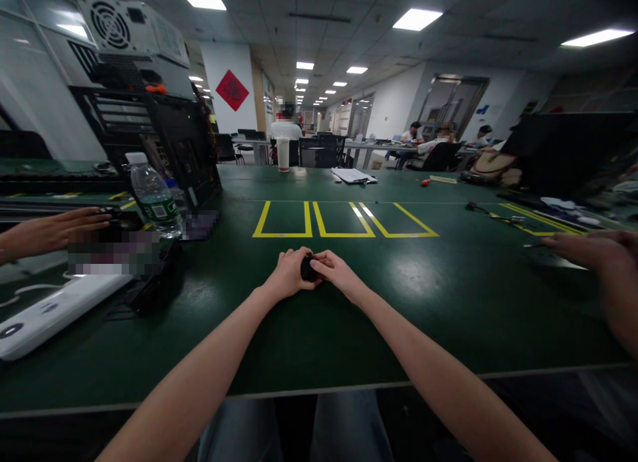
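Note:
A small black rounded object (308,269) is between my two hands, low over the green table (349,342); its kind is not clear. My left hand (289,274) wraps it from the left, thumb below and fingers curled over the top. From the right, my right hand (335,270) pinches its near side with thumb and fingertips. Part of the object is hidden behind the fingers. Just beyond both hands, yellow tape outlines (343,236) mark three areas on the tabletop.
At left stand a water bottle (155,199), a black computer case (184,143) and a white power strip (64,312). Another person's hand (74,226) reaches in there; one more (593,252) works at right. A white cup (283,155) and clipboard (353,176) lie farther back.

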Demonstrator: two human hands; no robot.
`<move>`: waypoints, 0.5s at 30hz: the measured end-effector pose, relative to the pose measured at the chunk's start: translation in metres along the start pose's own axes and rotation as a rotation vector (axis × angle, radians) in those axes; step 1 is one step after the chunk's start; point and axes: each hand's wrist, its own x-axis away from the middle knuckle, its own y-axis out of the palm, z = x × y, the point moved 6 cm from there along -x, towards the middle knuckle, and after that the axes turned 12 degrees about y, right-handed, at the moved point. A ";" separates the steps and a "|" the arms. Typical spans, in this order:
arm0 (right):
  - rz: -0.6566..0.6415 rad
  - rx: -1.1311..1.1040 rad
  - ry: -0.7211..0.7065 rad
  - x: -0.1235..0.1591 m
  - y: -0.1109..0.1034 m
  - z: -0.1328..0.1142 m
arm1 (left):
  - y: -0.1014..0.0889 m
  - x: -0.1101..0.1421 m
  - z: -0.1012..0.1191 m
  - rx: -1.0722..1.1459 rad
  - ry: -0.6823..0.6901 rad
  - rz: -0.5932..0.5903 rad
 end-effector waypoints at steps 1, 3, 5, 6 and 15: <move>0.003 0.006 0.004 0.000 0.000 0.001 | 0.000 0.000 0.000 0.000 0.000 0.000; 0.004 0.013 0.009 -0.001 0.000 0.001 | 0.000 0.000 -0.001 -0.001 -0.002 -0.001; 0.005 0.016 0.013 -0.001 0.000 0.001 | -0.001 0.000 0.000 -0.005 -0.004 -0.005; 0.013 0.014 0.018 -0.001 -0.001 0.002 | -0.001 0.000 0.000 -0.005 -0.003 -0.011; -0.005 0.033 0.009 0.000 -0.001 0.002 | 0.000 0.000 0.001 -0.035 0.003 -0.017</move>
